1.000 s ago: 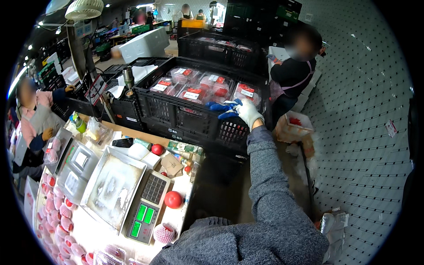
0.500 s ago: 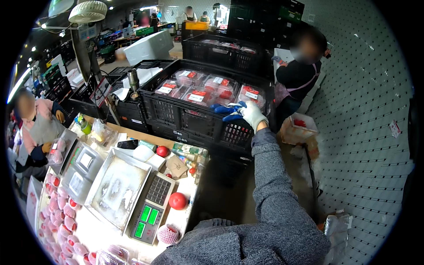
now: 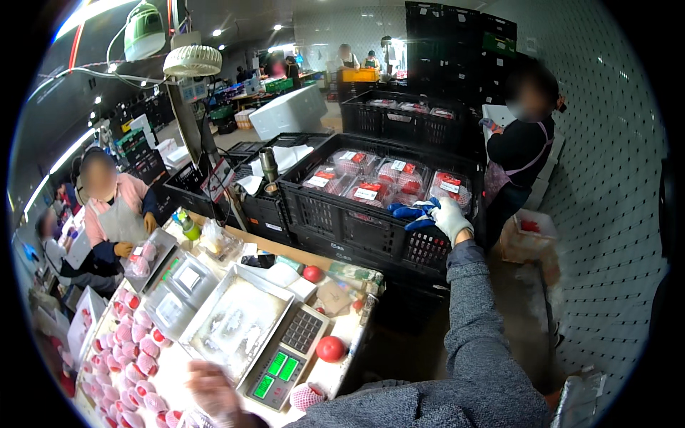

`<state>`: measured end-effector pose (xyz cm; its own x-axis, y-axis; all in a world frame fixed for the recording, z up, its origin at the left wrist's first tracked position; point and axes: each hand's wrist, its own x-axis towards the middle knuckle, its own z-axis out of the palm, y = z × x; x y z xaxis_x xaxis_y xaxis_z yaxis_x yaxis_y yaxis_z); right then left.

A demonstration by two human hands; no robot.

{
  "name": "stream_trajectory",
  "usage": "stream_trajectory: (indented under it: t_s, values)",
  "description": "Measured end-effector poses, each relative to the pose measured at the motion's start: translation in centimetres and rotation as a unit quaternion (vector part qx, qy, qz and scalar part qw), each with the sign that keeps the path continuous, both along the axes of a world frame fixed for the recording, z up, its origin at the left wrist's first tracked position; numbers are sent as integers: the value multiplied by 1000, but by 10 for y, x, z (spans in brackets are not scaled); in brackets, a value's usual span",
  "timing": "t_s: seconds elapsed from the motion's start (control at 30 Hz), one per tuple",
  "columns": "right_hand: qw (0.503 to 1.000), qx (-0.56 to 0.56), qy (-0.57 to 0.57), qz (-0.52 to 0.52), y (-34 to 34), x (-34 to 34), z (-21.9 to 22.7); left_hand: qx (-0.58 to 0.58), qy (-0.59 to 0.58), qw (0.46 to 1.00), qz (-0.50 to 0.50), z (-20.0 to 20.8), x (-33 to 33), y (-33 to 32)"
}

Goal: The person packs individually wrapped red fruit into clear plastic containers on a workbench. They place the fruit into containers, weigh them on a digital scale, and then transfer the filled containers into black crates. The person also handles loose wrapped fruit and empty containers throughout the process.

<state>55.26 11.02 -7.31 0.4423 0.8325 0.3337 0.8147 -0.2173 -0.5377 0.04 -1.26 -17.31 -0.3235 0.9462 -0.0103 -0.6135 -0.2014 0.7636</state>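
My right hand (image 3: 441, 215), in a white glove with blue fingers, lies on the near rim of a black plastic crate (image 3: 342, 214), fingers stretched to the left. The crate holds several clear packs of red fruit (image 3: 367, 187) with labels. My left hand (image 3: 208, 389) is blurred at the bottom edge, just above the table beside the metal tray (image 3: 235, 322) of a weighing scale (image 3: 284, 362); nothing shows in it. A red apple (image 3: 330, 348) rests on the table right of the scale.
Pink foam-netted fruits (image 3: 128, 357) cover the table's left end. A person in pink (image 3: 110, 210) works across the table at left. Another person in dark clothes (image 3: 521, 146) stands right of the crate. More black crates (image 3: 407, 118) stand behind. A box (image 3: 526, 239) sits on the floor.
My left hand has come into view at the bottom edge near the scale. My right hand has stayed on the crate's rim.
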Motion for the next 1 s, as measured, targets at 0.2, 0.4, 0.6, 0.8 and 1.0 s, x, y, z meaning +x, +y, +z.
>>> stream_trajectory:
  t_s: [0.2,0.4,0.6,0.8,1.0]
  values:
    - [999,-35,-7,3,-1,-13,12,-131,-3,943,-308,8,81,-38]
    - [998,22,-1,59,5,13,-9,-61,-30,938,-341,-1,84,-34]
    - [996,58,-61,43,3,0,1,-50,20,930,-364,-9,80,-35]
    - [995,86,-43,37,10,0,-8,-104,143,908,-380,4,85,-44]
    - [997,30,19,69,-15,-10,17,-53,65,917,-390,-4,84,-43]
